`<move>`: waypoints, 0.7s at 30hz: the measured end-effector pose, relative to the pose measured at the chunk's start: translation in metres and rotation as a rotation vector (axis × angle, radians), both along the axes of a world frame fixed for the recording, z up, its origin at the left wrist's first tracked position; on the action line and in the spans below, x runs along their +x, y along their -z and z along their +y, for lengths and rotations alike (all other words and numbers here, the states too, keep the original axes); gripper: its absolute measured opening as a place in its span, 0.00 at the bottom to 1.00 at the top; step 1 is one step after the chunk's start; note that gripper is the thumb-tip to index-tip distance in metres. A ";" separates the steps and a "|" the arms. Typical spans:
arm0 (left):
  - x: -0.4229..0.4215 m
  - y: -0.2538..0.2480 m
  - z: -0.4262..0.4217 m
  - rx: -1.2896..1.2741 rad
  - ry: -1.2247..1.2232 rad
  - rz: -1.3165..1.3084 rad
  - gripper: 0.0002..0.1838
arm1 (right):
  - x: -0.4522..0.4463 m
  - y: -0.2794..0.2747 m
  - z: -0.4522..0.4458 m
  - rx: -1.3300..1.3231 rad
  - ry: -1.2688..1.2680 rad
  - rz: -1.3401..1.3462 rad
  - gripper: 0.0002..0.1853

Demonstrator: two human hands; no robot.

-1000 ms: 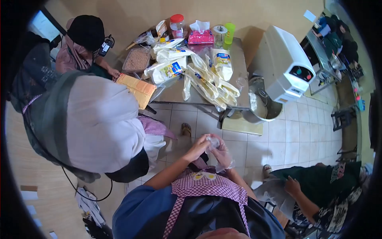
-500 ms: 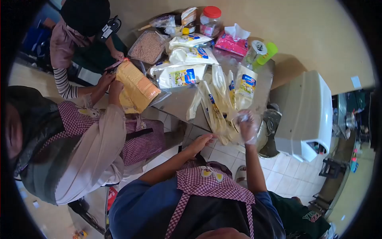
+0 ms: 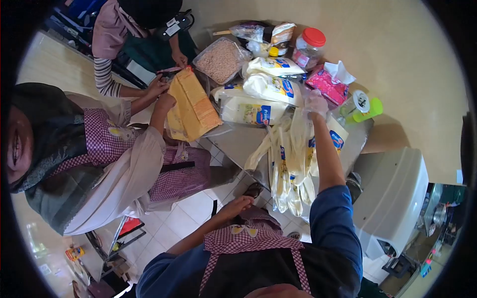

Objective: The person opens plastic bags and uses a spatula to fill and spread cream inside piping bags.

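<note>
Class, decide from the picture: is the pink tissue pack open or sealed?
Open: a white tissue sticks up from the top of the pink tissue pack.

Moderate indoor light, soft shadow on the beige wall (image 3: 407, 74), strong fisheye bending, black rounded corners.

One red-lidded jar (image 3: 307, 50), one tissue pack (image 3: 324, 83) and one green tumbler (image 3: 370, 109) show.

blue sleeves (image 3: 338, 216), black front (image 3: 258, 268), purple checked apron (image 3: 268, 242) with yellow patches (image 3: 238, 230), clear glove (image 3: 316, 104)
</note>
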State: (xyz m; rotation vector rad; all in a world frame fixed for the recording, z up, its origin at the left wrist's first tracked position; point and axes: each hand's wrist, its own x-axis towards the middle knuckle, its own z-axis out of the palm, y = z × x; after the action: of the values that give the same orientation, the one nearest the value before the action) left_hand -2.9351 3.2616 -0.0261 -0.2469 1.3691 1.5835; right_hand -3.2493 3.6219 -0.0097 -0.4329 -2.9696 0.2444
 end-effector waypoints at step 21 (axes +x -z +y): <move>-0.011 0.011 0.035 0.022 0.239 0.114 0.19 | 0.188 -0.005 0.076 -0.756 -0.001 0.467 0.15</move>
State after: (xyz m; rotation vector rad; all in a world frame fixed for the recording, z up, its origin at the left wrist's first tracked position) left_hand -2.9462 3.2961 -0.0369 0.0209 1.4109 1.4294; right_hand -3.0611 3.6982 -0.0043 -0.3707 -2.3240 1.2820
